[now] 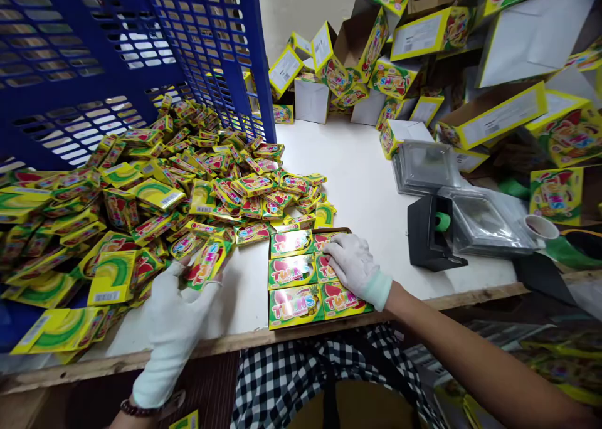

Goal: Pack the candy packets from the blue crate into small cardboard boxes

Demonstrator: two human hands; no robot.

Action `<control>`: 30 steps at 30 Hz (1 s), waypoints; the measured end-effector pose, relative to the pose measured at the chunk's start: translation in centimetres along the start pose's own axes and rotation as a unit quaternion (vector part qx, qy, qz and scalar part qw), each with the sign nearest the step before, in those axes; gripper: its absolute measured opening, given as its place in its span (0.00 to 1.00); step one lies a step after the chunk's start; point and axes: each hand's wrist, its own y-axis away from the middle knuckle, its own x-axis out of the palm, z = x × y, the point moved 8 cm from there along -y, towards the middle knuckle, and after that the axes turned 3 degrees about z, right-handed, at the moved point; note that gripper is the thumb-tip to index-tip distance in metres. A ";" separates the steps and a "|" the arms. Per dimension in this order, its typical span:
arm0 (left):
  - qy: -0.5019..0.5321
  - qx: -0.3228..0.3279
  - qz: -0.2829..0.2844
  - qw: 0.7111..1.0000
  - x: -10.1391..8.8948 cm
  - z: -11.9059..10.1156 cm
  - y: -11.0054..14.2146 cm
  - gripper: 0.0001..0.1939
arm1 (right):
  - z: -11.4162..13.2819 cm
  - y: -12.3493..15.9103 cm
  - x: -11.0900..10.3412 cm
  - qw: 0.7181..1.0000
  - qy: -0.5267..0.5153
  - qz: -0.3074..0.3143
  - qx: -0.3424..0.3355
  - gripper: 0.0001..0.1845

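A heap of loose yellow "Twins" candy packets point(141, 197) covers the left half of the white table point(367, 165). My left hand point(174, 322), in a white glove, pinches one "Twins" packet point(205, 263) at the heap's near edge. My right hand point(352, 266), also gloved, rests flat on the upper right of a shallow cardboard box point(338, 230). Rows of packets lie snugly inside that box, and part of them is hidden under my fingers.
A blue perforated plastic crate point(94, 40) stands behind the heap. Folded yellow cartons point(493, 115) are piled at the back right, beside a black stand point(430, 234), clear plastic sheets point(489, 219) and a white cup point(540, 227). The table's wooden edge point(282, 338) runs along the near side.
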 end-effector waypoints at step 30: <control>0.023 0.293 0.169 0.941 7.4 -18.1 -0.1 0.20 | -2.5 -2.7 -0.1 0.993 -0.108 -0.048 0.023 0.19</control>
